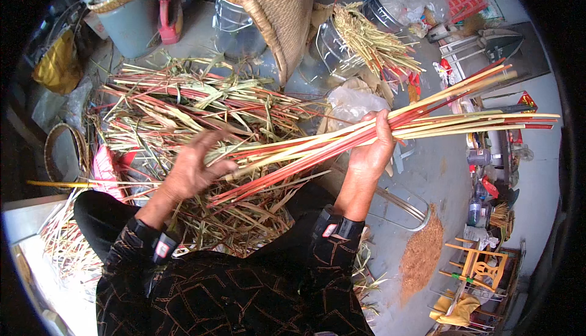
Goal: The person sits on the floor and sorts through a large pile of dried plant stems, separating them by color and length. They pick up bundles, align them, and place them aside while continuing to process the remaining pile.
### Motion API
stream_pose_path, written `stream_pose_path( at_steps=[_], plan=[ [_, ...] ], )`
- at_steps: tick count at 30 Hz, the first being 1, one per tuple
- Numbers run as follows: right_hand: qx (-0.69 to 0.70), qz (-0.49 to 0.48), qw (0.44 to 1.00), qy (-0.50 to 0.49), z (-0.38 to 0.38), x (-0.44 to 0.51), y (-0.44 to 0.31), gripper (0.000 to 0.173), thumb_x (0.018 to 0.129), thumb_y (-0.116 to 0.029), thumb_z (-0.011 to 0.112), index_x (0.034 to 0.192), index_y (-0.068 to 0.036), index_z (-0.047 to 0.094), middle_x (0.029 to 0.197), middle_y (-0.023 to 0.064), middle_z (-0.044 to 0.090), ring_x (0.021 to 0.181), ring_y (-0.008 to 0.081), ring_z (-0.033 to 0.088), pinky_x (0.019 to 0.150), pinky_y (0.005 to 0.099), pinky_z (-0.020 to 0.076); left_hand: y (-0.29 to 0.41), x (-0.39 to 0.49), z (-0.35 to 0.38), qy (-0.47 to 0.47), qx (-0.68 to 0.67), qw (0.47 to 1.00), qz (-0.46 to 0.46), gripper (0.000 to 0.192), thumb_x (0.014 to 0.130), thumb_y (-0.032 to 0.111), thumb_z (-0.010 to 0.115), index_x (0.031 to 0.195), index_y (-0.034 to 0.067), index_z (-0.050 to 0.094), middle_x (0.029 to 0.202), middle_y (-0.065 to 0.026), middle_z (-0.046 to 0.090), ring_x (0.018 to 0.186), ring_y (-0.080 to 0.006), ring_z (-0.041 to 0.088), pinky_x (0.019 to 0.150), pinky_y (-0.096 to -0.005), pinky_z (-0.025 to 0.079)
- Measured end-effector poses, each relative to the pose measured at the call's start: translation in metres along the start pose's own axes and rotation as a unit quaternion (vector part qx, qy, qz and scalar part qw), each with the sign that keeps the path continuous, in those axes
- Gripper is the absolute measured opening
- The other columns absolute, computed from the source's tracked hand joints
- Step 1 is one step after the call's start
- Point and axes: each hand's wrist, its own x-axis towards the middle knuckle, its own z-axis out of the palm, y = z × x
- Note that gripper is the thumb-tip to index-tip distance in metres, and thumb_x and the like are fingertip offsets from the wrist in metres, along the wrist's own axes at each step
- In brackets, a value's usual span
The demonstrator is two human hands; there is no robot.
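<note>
My right hand is closed around a bundle of long red and pale-yellow plant stalks, probably sorghum. The stalks slant across in front of me, and their right ends fan into two groups. My left hand, slightly blurred, is near the bundle's left ends with fingers apart and nothing visible in it. Whether its fingertips brush the stalks cannot be told. Beneath and beyond both hands spreads a heap of similar stalks with dry leaves. Part of the heap is hidden by my hands and the bundle.
A woven basket stands beyond the heap, beside a metal bucket. Cut stalks fill another bucket. To the right are a bent metal tube frame, a brown grain pile and a small wooden chair.
</note>
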Motion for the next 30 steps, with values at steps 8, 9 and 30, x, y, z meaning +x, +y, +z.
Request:
stream_pose_path(
  at_steps=[8, 9, 30],
  plan=[
    [0.039, 0.011, 0.998, -0.037, 0.060, -0.088, -0.029, 0.015, 0.086, -0.014, 0.069, 0.090, -0.007, 0.056, 0.076, 0.0032, 0.056, 0.071, 0.0137, 0.054, 0.065, 0.0280, 0.0449, 0.100, 0.015, 0.034, 0.010, 0.025, 0.997, 0.072, 0.101, 0.064, 0.036, 0.084, 0.147, 0.015, 0.030, 0.141, -0.0203, 0.040, 0.130, -0.0401, 0.038, 0.108, -0.0491, 0.029],
    [0.048, 0.033, 0.997, -0.058, 0.072, -0.105, -0.029, 0.015, 0.086, -0.014, 0.069, 0.090, -0.006, 0.056, 0.076, 0.0031, 0.056, 0.071, 0.0135, 0.054, 0.065, 0.0277, 0.0447, 0.100, 0.014, 0.035, 0.052, 0.010, 0.995, 0.079, 0.088, 0.068, 0.029, 0.083, 0.141, 0.012, 0.036, 0.126, -0.0211, 0.054, 0.118, -0.0382, 0.051, 0.100, -0.0461, 0.040],
    [-0.318, 0.033, 0.730, -0.605, 0.111, -0.245, 0.003, 0.062, 0.074, -0.033, 0.078, 0.123, -0.002, 0.057, 0.114, 0.0125, 0.064, 0.106, 0.0237, 0.060, 0.093, 0.0356, 0.0447, 0.107, -0.141, -0.233, 0.324, -0.568, 0.724, 0.218, 0.017, 0.090, 0.018, 0.064, 0.097, 0.011, 0.051, 0.070, 0.0018, 0.042, 0.057, -0.0098, 0.039, 0.053, -0.0257, 0.036]
  ],
)
